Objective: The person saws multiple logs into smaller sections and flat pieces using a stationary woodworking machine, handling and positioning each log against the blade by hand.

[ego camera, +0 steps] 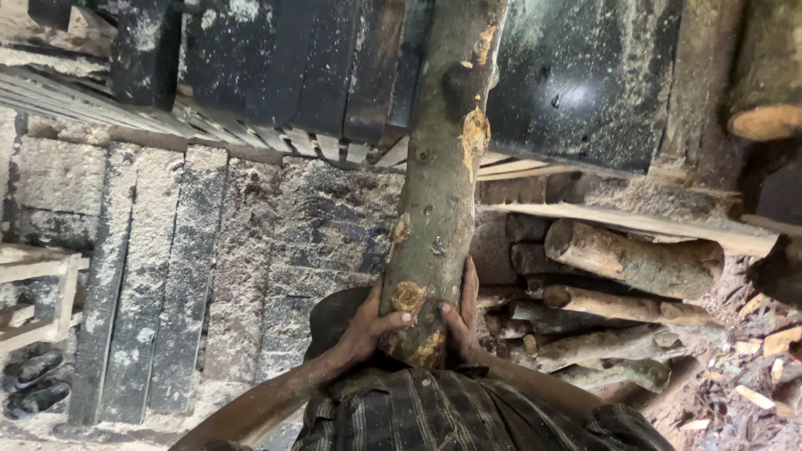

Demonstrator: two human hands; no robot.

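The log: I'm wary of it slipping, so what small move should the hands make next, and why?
Probably ease the log slightly forward. Both hands, left hand and right hand, grip only its near end, while its far end already rests over the dark machine bed.

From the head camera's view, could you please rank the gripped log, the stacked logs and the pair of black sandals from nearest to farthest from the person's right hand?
1. Gripped log: held upright at its base by the right hand.
2. Stacked logs: just right of that hand.
3. Black sandals: far left, at the frame's lower edge.
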